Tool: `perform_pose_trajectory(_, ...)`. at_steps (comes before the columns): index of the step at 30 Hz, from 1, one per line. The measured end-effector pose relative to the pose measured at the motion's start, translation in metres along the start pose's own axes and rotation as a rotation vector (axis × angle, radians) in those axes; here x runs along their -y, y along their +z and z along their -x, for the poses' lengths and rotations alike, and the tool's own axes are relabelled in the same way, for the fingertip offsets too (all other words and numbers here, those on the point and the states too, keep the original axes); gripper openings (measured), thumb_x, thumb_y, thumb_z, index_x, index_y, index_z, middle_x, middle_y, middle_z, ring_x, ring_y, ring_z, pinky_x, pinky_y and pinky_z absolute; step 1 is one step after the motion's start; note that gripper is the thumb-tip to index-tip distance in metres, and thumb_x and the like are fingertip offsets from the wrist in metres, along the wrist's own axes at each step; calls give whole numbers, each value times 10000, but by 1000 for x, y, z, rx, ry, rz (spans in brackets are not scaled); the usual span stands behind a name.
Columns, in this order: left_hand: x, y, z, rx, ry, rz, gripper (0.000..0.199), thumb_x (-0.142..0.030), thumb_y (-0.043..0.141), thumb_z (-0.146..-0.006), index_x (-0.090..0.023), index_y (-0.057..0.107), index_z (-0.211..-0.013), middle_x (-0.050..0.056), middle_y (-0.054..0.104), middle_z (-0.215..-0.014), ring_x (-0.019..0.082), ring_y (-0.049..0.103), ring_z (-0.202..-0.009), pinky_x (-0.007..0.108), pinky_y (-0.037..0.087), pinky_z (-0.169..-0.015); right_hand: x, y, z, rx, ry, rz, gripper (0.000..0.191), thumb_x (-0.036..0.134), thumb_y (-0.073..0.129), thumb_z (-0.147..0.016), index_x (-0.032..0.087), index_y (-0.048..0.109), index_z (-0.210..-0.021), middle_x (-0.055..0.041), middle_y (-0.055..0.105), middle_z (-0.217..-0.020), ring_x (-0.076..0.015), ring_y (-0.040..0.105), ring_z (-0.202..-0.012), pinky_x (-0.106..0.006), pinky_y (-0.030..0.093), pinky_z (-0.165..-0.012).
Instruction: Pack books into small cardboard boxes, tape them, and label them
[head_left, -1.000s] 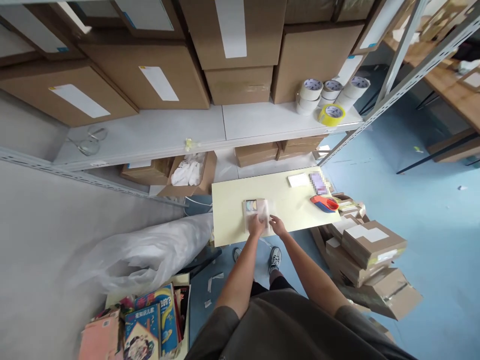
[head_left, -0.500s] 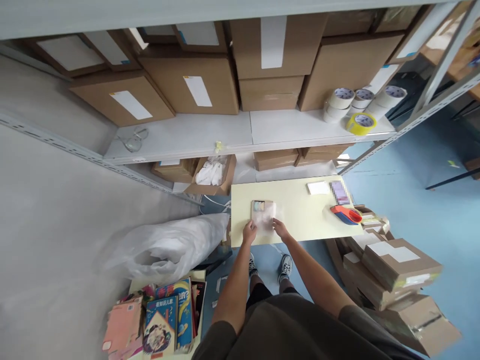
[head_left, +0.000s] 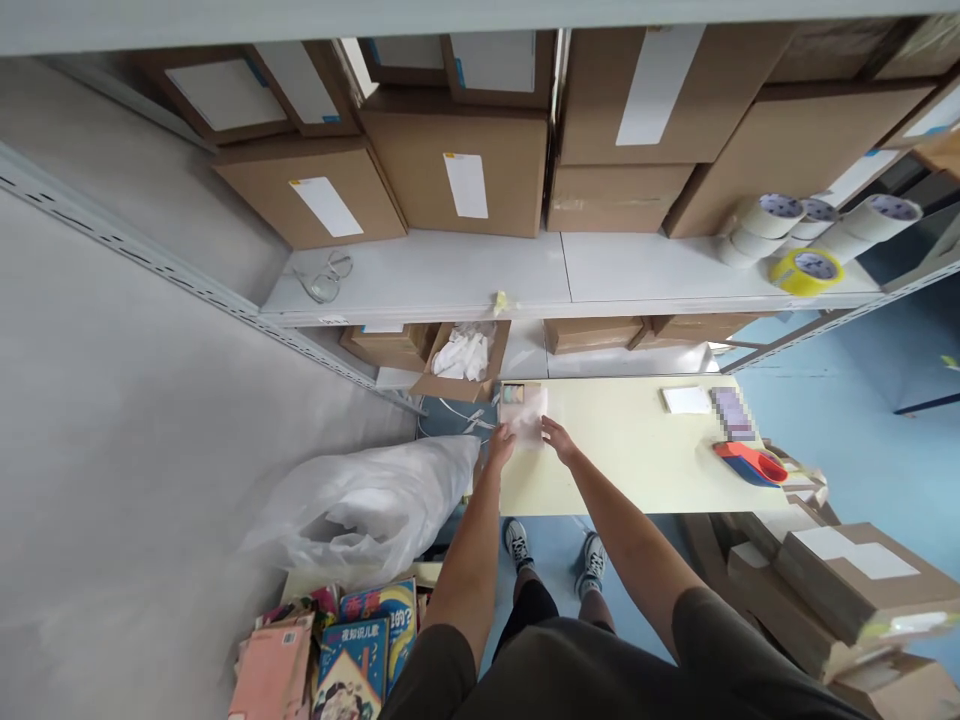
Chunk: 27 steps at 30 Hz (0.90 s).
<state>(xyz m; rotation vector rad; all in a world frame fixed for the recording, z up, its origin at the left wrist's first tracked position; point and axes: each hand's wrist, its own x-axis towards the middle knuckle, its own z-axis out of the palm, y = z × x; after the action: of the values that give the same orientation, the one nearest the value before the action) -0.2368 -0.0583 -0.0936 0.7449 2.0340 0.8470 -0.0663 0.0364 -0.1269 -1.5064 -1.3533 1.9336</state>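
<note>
A small flat package (head_left: 527, 412) in pale, see-through wrapping lies at the left end of the cream table (head_left: 615, 470), with a coloured picture at its upper left. My left hand (head_left: 502, 443) grips its lower left edge, the fingers bent against it. At its right side is my right hand (head_left: 557, 438), fingers apart, the tips at the edge of the wrapping.
On the table's right are a white stack (head_left: 685, 400), a purple item (head_left: 733, 413) and an orange and blue holder (head_left: 750, 464). Shelves with cartons (head_left: 457, 170) and tape rolls (head_left: 806, 272) stand behind. A plastic bag (head_left: 375, 500) and books (head_left: 352, 650) are at left.
The package and both hands have moved left along the table, to its left end. The camera view has shifted, so shelf and table appear further right.
</note>
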Motion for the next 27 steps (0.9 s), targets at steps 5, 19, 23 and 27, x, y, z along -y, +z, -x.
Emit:
perform_pose_trajectory(5,-10,-14,20,-15,-56,-19,471,-140,655,-819,-169,703,-1286,153,649,-1482,342,481,-1489,410,404,-1202,7,-2,25,-114,-92,136,571,474,679,-881,227,705,-1395,-147,638,-1523,-317,585,-1429,-507,466,-1177)
perform_pose_trajectory(19,-46,-59,124,-265,203,199,622,-287,580,-916,-263,572,-1538,118,528,-1632,278,462,-1537,467,393,-1242,80,-25,104,-2,-431,188,614,554,679,-835,283,707,-1385,-126,663,-1486,-367,631,-1360,-526,563,-1057)
perform_pose_trajectory(23,-50,-62,178,-405,229,370,597,-338,641,-903,-249,613,-1492,122,487,-1661,289,409,-1567,487,332,-1274,93,-19,117,146,-537,277,661,588,650,-839,286,670,-1428,-107,588,-1575,-363,558,-1442,-537,561,-1072)
perform_pose_trajectory(27,-36,-56,242,-572,157,414,598,-354,707,-883,-266,640,-1470,120,513,-1641,327,410,-1563,530,332,-1271,89,-7,137,344,-663,373,674,578,597,-883,273,625,-1484,-112,556,-1602,-351,507,-1491,-557,525,-1128)
